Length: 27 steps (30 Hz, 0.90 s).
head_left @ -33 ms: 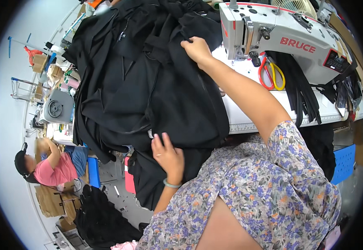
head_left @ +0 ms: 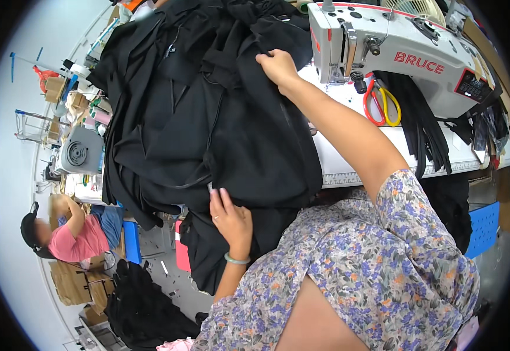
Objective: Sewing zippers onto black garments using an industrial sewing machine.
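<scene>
A large black garment (head_left: 243,146) with a zipper and a drawcord lies spread over the table. My right hand (head_left: 277,67) pinches its cloth near the far right, thumb and fingers closed on a fold. Lower down, my left hand (head_left: 231,223) rests on the garment's near edge, its fingers stretched out; a ring and a bracelet show on it. The fingertips lie beside a small white label (head_left: 210,188), partly covering it.
A white sewing machine (head_left: 383,52) stands at the right, with red-and-yellow-handled scissors (head_left: 382,105) and black strips (head_left: 419,128) beside it. At the far left a person in a pink shirt (head_left: 79,237) works. Black cloth (head_left: 141,304) is heaped at lower left.
My left hand has shifted slightly left, and its fingers lie closer together, covering more of the white label. My right hand has barely moved.
</scene>
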Motion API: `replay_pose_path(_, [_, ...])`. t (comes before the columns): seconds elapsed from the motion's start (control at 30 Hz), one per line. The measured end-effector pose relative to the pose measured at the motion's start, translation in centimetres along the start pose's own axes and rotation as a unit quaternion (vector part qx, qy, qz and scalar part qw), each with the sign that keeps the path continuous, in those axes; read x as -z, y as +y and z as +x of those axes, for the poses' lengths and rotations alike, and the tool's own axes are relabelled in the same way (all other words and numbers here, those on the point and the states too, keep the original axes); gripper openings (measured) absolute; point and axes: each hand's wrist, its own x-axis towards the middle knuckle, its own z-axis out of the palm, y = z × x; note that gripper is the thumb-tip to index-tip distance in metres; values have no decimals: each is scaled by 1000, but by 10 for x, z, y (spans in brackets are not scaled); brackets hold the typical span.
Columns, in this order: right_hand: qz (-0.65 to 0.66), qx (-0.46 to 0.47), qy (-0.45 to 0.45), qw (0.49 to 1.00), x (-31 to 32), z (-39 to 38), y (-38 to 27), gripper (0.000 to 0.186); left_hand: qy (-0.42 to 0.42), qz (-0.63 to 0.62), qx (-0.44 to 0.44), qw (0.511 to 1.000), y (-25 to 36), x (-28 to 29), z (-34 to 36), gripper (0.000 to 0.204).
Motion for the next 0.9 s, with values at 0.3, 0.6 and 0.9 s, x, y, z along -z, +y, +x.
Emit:
replay_pose_path(0.3, [359, -94, 73, 926, 10, -25, -48, 54, -100, -142, -168, 970, 45, -32, -55, 90])
replay_pose_path(0.6, [396, -15, 185, 899, 7, -9, -102, 28, -281, -218, 24, 934, -35, 44, -47, 31])
replay_pose_path(0.9, [106, 273, -287, 912, -45, 58, -130, 40, 457, -114, 119, 874, -95, 183, 95, 17])
